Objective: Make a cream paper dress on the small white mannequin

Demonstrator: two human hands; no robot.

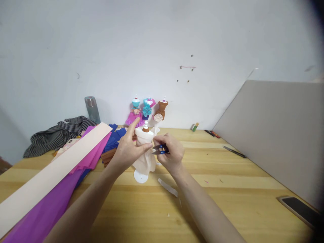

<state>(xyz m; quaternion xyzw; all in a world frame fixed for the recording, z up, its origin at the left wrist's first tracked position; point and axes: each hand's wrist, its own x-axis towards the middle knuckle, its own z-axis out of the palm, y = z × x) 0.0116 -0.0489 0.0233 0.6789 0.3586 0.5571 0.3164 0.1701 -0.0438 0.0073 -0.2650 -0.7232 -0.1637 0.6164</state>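
Note:
A miniature white dress form (pixel 144 134) stands on a round white base (pixel 141 178) in the middle of the table, tilted slightly. Pale cream crepe paper (pixel 146 162) wraps its torso and hangs below like a skirt. My left hand (pixel 125 148) grips the form's left side, thumb across the waist and index finger raised behind. In my right hand (pixel 172 151) is a pair of thread snips (pixel 162 152) with blue on the handles. Their blades are apart and point left at the form's waist, near my left thumb. Some of the paper is hidden behind my right fingers.
Three dressed miniature forms (pixel 147 109) stand by the wall. Coloured crepe paper (pixel 48 206), a long cream strip (pixel 58 175), striped cloth (pixel 63 135) and a flask (pixel 92 109) lie left. Rightward are a dark pen-like tool (pixel 235 152), a phone (pixel 300 209) and a grey panel (pixel 278 128). Paper scraps (pixel 167 187) lie in front.

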